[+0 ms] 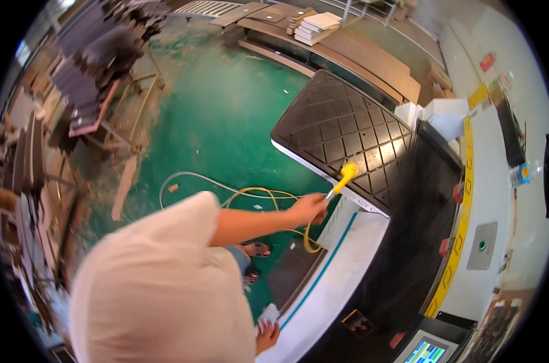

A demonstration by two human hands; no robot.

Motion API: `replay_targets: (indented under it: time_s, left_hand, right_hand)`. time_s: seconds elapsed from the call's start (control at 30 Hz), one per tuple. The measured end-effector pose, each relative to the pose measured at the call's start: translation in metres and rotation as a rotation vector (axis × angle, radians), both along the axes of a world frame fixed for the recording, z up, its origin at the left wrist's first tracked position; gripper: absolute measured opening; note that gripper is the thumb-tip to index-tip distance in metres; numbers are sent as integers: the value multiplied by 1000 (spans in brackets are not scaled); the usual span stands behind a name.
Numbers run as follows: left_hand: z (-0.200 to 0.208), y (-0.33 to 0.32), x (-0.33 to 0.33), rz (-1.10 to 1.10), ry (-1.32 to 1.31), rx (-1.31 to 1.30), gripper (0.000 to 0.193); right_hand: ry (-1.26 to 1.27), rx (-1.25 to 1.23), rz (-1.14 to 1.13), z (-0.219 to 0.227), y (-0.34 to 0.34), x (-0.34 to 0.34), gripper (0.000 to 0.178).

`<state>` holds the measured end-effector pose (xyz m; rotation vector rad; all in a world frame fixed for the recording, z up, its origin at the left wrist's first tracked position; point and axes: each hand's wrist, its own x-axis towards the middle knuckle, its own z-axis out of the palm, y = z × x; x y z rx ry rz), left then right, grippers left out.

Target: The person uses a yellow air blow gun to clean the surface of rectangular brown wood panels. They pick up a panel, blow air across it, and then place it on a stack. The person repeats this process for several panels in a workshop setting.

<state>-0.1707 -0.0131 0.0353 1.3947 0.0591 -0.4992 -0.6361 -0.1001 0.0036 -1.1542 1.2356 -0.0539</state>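
My left hand is stretched out to the right, closed round a yellow air gun with a metal part near the fingers. The gun's yellow end lies over the front edge of a dark grooved machine table. A yellow hose hangs in a loop below this hand. Low in the picture, my right hand is at the white machine frame's near edge, fingers bent. A crumpled white cloth-like piece is at its fingertips. My cream sleeve and shoulder hide much of the lower left.
A control screen stands at the lower right, beside a yellow-striped machine beam. Dark panels are stacked on a rack at the upper left. Boards lie behind the table. Hoses trail over the green floor.
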Motion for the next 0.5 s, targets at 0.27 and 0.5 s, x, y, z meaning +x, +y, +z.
replay_targets:
  time_s: [0.27, 0.5]
  left_hand:
    - [23, 127, -173, -817, -128, 273, 39]
    - [-35, 288, -50, -1031, -311, 351, 47]
  right_hand:
    - [-614, 595, 33, 19, 64, 259, 69]
    - [-386, 180, 903, 15, 157, 375, 53]
